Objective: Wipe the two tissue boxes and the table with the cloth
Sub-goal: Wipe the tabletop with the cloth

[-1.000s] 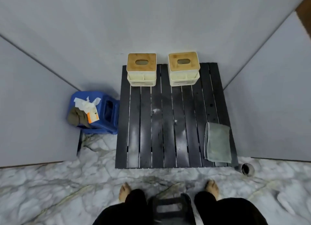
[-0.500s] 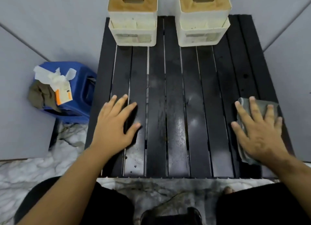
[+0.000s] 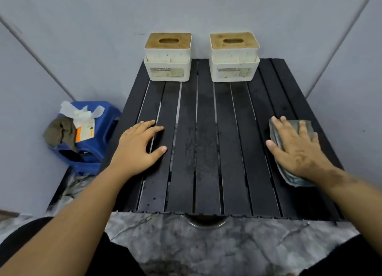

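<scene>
A person crouched over a marbled floor [image 3: 206, 244] with both arms stretched forward across a low black slatted desk [image 3: 206, 162]. The left hand [image 3: 136, 149] lay flat on the slats toward the desk's left side, its fingers [image 3: 153, 129] straight and slightly spread, holding nothing. On the right side, near the desk's edge, the right hand [image 3: 297, 149] pressed palm-down on a folded grey-green cloth [image 3: 306, 125], fingers extended across it rather than curled round it; the cloth showed past the fingertips and again below the wrist. The slats between the two hands looked dull and smeared in patches. At the far end of the desk, close against a pale wall [image 3: 103, 38], stood the left tissue box [image 3: 167, 57] and the right tissue box [image 3: 234, 57], set side by side with a gap between them. Each was white with a brown slotted lid, and their fronts appeared speckled with dirt. Off the desk's left edge, in the corner, sat a blue stool [image 3: 97, 143] carrying an opened tissue pack [image 3: 82, 122] and a crumpled brownish rag [image 3: 60, 131].
</scene>
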